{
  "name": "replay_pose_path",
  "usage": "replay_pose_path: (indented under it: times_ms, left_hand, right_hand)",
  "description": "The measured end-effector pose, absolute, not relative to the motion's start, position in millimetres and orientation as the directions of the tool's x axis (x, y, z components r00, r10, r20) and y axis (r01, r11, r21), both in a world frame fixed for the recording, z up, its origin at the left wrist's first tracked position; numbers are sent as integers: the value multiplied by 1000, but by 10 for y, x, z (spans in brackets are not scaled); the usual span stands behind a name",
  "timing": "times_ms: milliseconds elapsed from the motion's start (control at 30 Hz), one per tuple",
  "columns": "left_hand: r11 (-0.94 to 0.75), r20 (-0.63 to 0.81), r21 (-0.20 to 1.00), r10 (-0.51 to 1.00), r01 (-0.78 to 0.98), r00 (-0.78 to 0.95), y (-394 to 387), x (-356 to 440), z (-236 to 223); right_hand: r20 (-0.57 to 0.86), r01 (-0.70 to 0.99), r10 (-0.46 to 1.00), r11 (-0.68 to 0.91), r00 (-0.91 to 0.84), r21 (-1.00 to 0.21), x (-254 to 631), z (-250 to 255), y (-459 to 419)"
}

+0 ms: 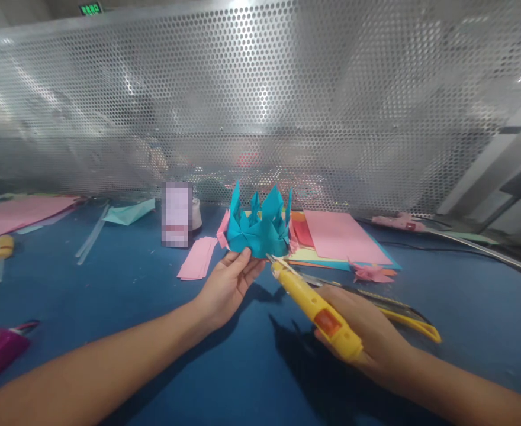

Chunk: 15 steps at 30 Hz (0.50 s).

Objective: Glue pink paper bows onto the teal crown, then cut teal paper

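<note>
Teal folded-paper crown [256, 234] pinched in left hand [228, 285], yellow plastic glue gun [307, 299] gripped in right hand [367, 331]: hold steady, aim nozzle [270, 258] clear of fingertips [245, 254].

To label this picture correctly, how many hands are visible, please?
2: the left hand holding the turquoise folded paper, and the right hand holding the yellow glue gun. Others may be hidden behind the perforated panel.

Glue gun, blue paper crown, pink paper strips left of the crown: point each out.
Glue gun [305, 297]: head view, middle of its yellow body.
Blue paper crown [259, 235]: head view, front wall.
Pink paper strips [197, 259]: head view, middle of the top faces.
</note>
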<state>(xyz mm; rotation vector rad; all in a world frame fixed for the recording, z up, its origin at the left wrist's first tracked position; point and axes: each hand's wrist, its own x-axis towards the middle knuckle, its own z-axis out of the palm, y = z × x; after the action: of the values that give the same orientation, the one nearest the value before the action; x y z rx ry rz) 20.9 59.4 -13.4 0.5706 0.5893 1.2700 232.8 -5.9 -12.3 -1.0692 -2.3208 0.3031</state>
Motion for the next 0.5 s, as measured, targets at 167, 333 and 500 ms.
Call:
replay_pose_path:
  times_ms: [167, 333, 500]
  left_hand:
    - [178, -125, 689, 984, -702, 126, 628, 187, -149]
    - [123, -126, 689, 991, -714, 49, 689, 159, -175]
    - [99, -139, 693, 990, -714, 3, 721, 148, -168]
  right_hand:
    - [280, 671, 785, 619, -553, -409, 2369, -88, -44]
    - [34, 788, 827, 547, -562, -281, 2352, 116, -78]
    - [-97, 800, 817, 522, -569, -296, 2422, 198, -106]
